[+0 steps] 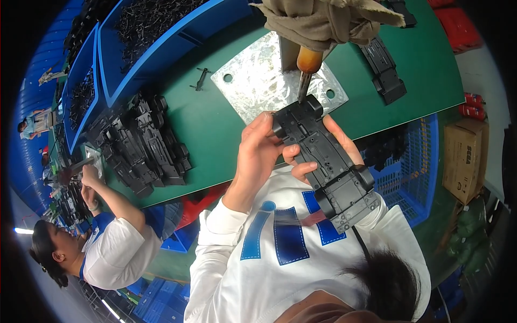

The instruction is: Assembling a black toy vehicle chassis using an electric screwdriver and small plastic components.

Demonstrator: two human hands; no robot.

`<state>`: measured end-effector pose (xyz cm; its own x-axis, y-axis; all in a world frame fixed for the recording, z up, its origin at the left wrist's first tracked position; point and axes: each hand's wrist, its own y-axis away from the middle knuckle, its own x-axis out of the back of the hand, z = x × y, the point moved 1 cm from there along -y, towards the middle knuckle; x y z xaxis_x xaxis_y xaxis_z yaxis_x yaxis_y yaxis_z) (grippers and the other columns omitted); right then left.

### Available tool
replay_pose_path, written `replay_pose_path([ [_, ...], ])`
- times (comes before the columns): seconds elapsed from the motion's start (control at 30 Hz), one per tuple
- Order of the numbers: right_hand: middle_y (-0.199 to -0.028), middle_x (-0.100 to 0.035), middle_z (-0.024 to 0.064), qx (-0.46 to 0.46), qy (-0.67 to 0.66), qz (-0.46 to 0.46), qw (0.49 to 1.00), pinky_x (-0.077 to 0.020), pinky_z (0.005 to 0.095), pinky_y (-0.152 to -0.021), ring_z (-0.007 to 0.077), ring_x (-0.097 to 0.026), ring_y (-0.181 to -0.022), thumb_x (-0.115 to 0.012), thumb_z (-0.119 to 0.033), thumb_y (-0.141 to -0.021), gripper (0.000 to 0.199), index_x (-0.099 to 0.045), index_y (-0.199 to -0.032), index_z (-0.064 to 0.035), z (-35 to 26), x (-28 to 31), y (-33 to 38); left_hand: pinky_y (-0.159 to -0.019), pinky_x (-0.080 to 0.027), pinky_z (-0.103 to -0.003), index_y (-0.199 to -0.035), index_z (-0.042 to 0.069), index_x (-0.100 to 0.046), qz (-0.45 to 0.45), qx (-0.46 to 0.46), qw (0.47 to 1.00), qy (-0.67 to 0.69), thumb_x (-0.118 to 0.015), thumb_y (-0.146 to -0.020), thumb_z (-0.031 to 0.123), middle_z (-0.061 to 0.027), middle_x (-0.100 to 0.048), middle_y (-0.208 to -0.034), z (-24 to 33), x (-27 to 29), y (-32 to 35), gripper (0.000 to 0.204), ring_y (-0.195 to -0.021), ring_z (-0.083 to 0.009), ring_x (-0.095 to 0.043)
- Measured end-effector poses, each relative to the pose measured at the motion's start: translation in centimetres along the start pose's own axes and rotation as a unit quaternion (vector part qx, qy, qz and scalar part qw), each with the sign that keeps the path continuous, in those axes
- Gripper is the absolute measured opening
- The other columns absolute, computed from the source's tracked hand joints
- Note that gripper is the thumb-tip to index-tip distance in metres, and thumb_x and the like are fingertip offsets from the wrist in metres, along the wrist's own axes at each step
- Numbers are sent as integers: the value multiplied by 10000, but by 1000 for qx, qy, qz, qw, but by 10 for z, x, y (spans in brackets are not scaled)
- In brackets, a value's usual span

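Observation:
Both hands hold a black plastic toy-car chassis point(328, 156) in front of my chest, tilted with its far end at the metal plate's near edge. My left hand point(256, 153) is closed on the far left corner. My right hand point(343, 141) grips the right side, partly hidden beneath the chassis; fingertips show at the left edge. Over the far end stands a soldering-iron-like tool point(309, 67) with an orange handle and pointed metal tip. Its tip meets or nearly meets the chassis; I cannot tell which. Brown cloth point(318, 21) wraps its top.
The green table point(215, 129) bears a shiny metal plate point(247, 81), a small black part point(201, 79), stacked chassis point(145, 142) at left and another chassis point(383, 72) at right. Blue bins point(156, 54) hold small black parts. A co-worker point(116, 242) works at left. A blue crate point(414, 172) stands right.

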<state>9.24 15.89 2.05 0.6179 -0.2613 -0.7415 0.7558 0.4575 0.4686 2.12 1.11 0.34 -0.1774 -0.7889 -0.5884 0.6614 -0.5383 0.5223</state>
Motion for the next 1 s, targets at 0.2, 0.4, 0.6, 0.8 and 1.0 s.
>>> replay_pose_path([
  [0.2, -1317, -486, 175, 4, -6, 0, 1000, -473, 308, -627, 253, -486, -1008, -456, -462, -1023, 521, -470, -1404, -106, 0, -4, 1, -778, -521, -365, -1021, 33, -566, 10, 0, 1000, 11, -501, -994, 425, -137, -670, -1002, 0, -2, -2, 398, -831, -199, -630],
  [0.4, -1325, -477, 187, 1, -5, -16, 1000, -477, 312, -639, 259, -487, -1013, -449, -455, -1027, 523, -454, -1416, -105, 2, -5, 2, -783, -520, -363, -1020, 31, -567, 8, 0, 1000, 10, -512, -988, 427, -132, -670, -994, -1, 0, -1, 401, -835, -200, -632],
  [0.6, -1327, -476, 187, 3, -7, -11, 1000, -478, 316, -645, 259, -484, -1018, -449, -459, -1027, 523, -457, -1409, -103, 1, -3, 1, -766, -522, -361, -999, 30, -562, -12, 5, 1000, 10, -518, -983, 429, -135, -667, -976, -1, 2, -2, 402, -815, -195, -624],
  [0.8, -1332, -471, 183, 0, -2, -13, 1000, -478, 316, -650, 254, -477, -1017, -456, -477, -1022, 539, -447, -1409, -102, 1, -3, 0, -767, -526, -368, -990, 32, -558, 2, 0, 1000, 14, -519, -980, 429, -136, -660, -969, -1, 0, -2, 400, -821, -198, -619],
  [1.0, -1334, -467, 185, 3, 2, -14, 1000, -476, 313, -658, 251, -471, -1018, -456, -479, -1021, 552, -436, -1415, -93, 0, -3, 0, -778, -527, -372, -988, 32, -555, -2, -1, 1000, 14, -521, -980, 426, -137, -656, -969, 0, -1, -2, 396, -825, -204, -617],
])
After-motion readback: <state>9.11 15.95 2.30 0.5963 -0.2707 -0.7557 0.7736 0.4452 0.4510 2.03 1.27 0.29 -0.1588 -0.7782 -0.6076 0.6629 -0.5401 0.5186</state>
